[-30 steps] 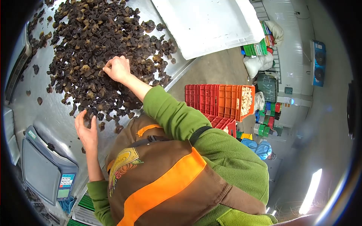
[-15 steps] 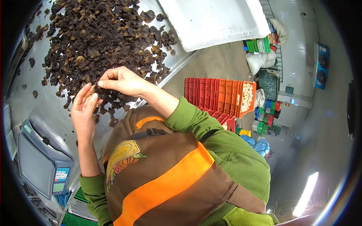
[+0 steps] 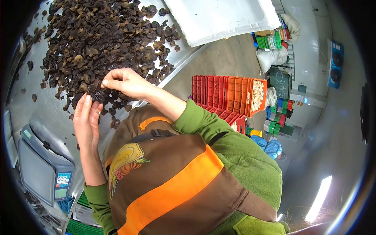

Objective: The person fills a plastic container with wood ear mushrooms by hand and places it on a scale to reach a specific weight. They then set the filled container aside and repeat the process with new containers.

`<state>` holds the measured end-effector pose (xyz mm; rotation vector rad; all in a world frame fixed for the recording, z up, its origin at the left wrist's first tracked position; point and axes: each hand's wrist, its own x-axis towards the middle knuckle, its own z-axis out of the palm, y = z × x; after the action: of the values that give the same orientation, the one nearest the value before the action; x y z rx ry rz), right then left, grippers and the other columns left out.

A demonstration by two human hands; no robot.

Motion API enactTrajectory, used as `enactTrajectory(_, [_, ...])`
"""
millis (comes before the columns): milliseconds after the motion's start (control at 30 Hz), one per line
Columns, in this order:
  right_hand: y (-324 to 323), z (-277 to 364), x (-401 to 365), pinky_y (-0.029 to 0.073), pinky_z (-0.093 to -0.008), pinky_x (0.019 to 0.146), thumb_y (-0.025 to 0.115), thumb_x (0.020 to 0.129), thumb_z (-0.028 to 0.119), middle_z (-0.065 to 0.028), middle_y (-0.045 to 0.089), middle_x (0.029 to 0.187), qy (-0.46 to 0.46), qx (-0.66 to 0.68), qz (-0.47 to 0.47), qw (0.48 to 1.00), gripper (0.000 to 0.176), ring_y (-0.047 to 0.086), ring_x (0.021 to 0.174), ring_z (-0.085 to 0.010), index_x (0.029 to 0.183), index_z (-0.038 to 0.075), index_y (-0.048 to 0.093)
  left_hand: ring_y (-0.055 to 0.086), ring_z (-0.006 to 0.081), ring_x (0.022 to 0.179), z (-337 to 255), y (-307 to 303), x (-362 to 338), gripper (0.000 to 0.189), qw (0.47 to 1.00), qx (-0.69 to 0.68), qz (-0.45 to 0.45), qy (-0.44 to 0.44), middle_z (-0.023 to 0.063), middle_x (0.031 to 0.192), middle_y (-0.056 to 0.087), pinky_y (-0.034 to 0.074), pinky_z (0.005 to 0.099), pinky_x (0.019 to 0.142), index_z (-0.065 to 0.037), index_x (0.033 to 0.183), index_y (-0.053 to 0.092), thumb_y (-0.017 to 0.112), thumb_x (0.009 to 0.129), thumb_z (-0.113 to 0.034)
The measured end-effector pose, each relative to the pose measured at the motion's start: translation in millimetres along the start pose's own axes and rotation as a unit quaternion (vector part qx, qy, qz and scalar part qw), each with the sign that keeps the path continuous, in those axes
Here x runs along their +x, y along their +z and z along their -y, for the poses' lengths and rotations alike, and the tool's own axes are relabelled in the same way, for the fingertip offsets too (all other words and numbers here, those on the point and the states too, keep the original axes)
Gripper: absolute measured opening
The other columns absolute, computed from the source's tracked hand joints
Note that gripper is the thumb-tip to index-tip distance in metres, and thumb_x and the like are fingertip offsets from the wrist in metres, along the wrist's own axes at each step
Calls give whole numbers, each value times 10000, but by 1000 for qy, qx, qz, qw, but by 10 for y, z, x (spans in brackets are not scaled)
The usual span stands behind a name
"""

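Observation:
A wide heap of dark brown dried mushrooms [image 3: 98, 39] covers the metal table [image 3: 43, 113]. My right hand [image 3: 125, 82] is raised just above the heap's near edge, its fingertips pinched on one dark mushroom piece [image 3: 98, 95]. My left hand [image 3: 86, 121] is held up right beside it, palm flat and fingers straight, with the fingertips almost touching that piece. Nothing lies in the left palm. My green sleeves and brown-and-orange apron fill the lower middle of the view.
A grey weighing scale [image 3: 39, 168] with a keypad stands at the table's near left. A white tray [image 3: 219, 19] lies at the far end. Red and orange crates [image 3: 227, 98] stand on the floor to the right, with sacks behind. Green crates [image 3: 80, 225] sit under the table.
My right hand picked a mushroom piece from the heap and lifted it toward me. My left hand rose from the table edge to meet it, fingers straightening beside the piece.

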<state>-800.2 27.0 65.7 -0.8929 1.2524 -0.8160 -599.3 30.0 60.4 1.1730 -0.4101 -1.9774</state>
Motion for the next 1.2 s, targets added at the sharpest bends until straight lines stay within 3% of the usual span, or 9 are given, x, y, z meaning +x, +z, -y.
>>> enactTrajectory(500, [262, -332, -163, 397, -348, 742, 743, 738, 204, 17, 555, 801, -341, -406, -55, 846, 92, 493, 831, -223, 788, 158, 680, 613, 211, 952, 284, -246, 319, 241, 977, -167, -67, -115, 115, 986, 605, 557, 338, 793, -5, 1073, 574, 645, 913, -171])
enactTrajectory(667, [-309, -526, -671, 431, -325, 778, 702, 832, 188, -30, 623, 812, -266, -293, -119, 910, 109, 574, 809, -189, 824, 90, 654, 576, 191, 968, 364, -36, 273, 308, 993, -59, -90, -50, 100, 1045, 571, 515, 316, 891, 4, 1125, 550, 668, 901, -171])
enactTrajectory(733, [-783, -998, -1226, 479, -348, 700, 649, 890, 346, -65, 645, 853, 4, -250, -200, 947, 309, 593, 800, -204, 845, 40, 640, 567, 197, 1028, 424, -178, 332, 368, 988, 115, -97, 15, 121, 1115, 572, 490, 326, 924, 6, 1197, 526, 670, 898, -156])
enactTrajectory(800, [-1278, -1470, -1823, 493, -353, 763, 562, 901, 473, -90, 674, 818, 253, -504, -151, 812, 412, 633, 835, -230, 861, 81, 678, 538, 203, 1118, 436, -284, 335, 525, 936, 328, -60, 113, 125, 1224, 545, 412, 341, 996, -13, 1300, 480, 710, 866, -200])
enactTrajectory(900, [-1334, -1817, -2516, 304, -743, 887, 636, 851, 365, -24, 547, 1344, 353, -733, 218, 538, 517, 428, 1307, -277, 1324, 170, 562, 476, 222, 1181, 317, -290, 327, 582, 849, 484, -96, 190, 96, 1324, 470, 384, 378, 1005, -64, 1324, 484, 740, 829, -230])
enactTrajectory(1000, [-1102, -1738, -2243, 408, -459, 1003, 697, 807, 252, -72, 538, 1363, 453, -435, 267, 731, 569, 488, 1260, -229, 1332, 111, 530, 492, 211, 1170, 259, -367, 424, 494, 870, 453, -78, 177, 86, 1316, 479, 430, 364, 983, -51, 1293, 517, 710, 863, -200])
enactTrajectory(1067, [-1249, -2220, -2286, 499, -363, 864, 722, 777, 211, -111, 664, 1139, -43, -337, 324, 883, 446, 614, 1008, -191, 1171, 32, 617, 516, 199, 1150, 247, -413, 494, 466, 887, 423, -63, 176, 111, 1280, 526, 458, 334, 958, -13, 1280, 517, 691, 882, -183])
enactTrajectory(1133, [-1384, -1590, -2205, 524, -315, 722, 720, 771, 178, -93, 694, 932, 411, -6, 29, 911, 275, 631, 858, -153, 992, 16, 686, 546, 194, 1113, 207, -409, 525, 443, 886, 421, -60, 182, 119, 1236, 561, 459, 320, 950, -1, 1267, 526, 681, 890, -173])
enactTrajectory(1200, [-1602, -1601, -2027, 533, -285, 747, 706, 836, 168, -50, 674, 926, 303, 66, -64, 949, 271, 631, 793, -104, 1036, -4, 640, 569, 180, 1069, 192, -416, 558, 412, 886, 423, -62, 181, 111, 1187, 591, 461, 303, 933, -1, 1254, 538, 671, 899, -161])
